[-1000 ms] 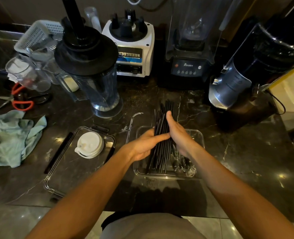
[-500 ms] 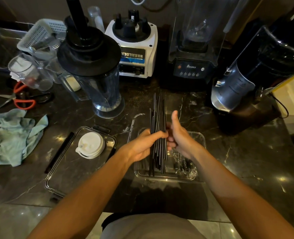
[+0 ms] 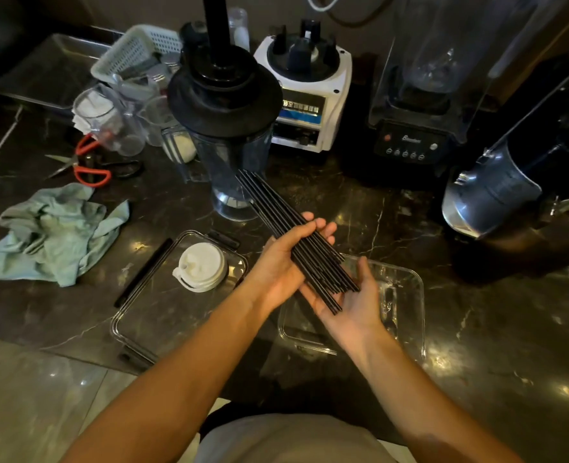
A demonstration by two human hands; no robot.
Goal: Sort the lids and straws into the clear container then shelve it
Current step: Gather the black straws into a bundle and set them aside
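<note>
The bundle of black straws [image 3: 296, 235] sits slanted in the air above the counter, its far ends pointing up-left toward the blender jar [image 3: 233, 162] and its near ends over the clear container [image 3: 406, 295]. The left hand [image 3: 283, 262] wraps the middle of the bundle, fingers curled over the top of it. The right hand [image 3: 353, 302] lies palm up beneath the near ends, fingers loosely spread, the straw tips resting on its palm. The container stands on the dark marble counter [image 3: 476, 345] right under the right hand, with something shiny and crinkled inside it that I can't make out. To its left lies the container's clear flat lid [image 3: 142, 315], and on that lid sits a white cup lid [image 3: 203, 267]. One loose black straw [image 3: 144, 272] lies along the flat lid's left edge. Farther left there is a crumpled pale green cloth [image 3: 52, 232], and behind it red-handled scissors [image 3: 86, 162]. Blender bases [image 3: 306, 95] line the back of the counter.
</note>
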